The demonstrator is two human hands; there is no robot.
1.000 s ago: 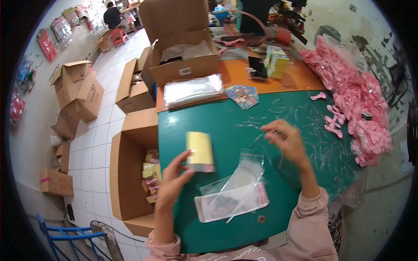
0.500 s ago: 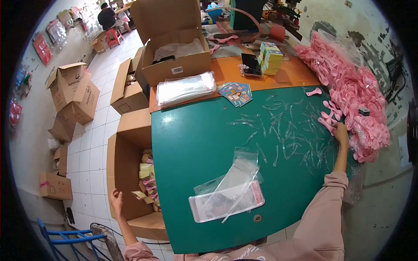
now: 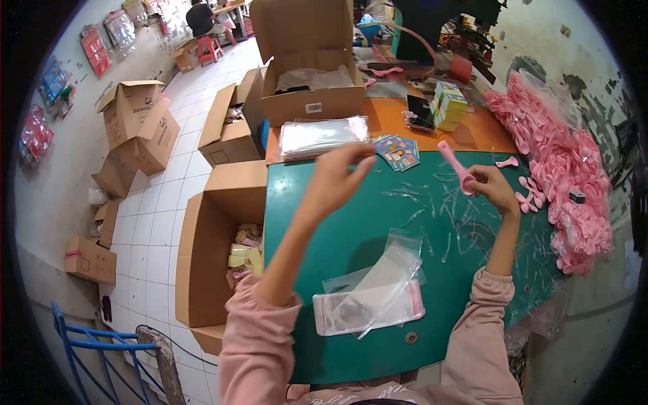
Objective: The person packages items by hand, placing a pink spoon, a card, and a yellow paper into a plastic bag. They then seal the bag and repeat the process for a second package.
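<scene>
My right hand (image 3: pixel 491 189) pinches a pink spoon (image 3: pixel 455 165) above the green table surface (image 3: pixel 304 236). Bent and raised, my left hand (image 3: pixel 343 170) hovers near the stack of clear bags (image 3: pixel 320 137) and the blue printed cards (image 3: pixel 398 152); its thumb and fingers are apart with nothing between them. Several pink spoons (image 3: pixel 530 196) lie at the right, beside a big heap of pink spoons (image 3: pixel 580 182). Thin clear plastic strips (image 3: pixel 466 223) are scattered under my right hand. Clear bags (image 3: pixel 368 304) lie overlapping near the table's front.
An open carton (image 3: pixel 223 179) with small packs in it stands left of the table. Another open box (image 3: pixel 314 104) sits on the orange surface, with stacked yellow-green card packs (image 3: pixel 451 106) and a phone (image 3: pixel 420 112) nearby. A person (image 3: pixel 201 19) sits far back.
My left hand has come from the carton up over the table. My right hand has moved left from the heap, carrying a pink spoon. The view has shifted.
</scene>
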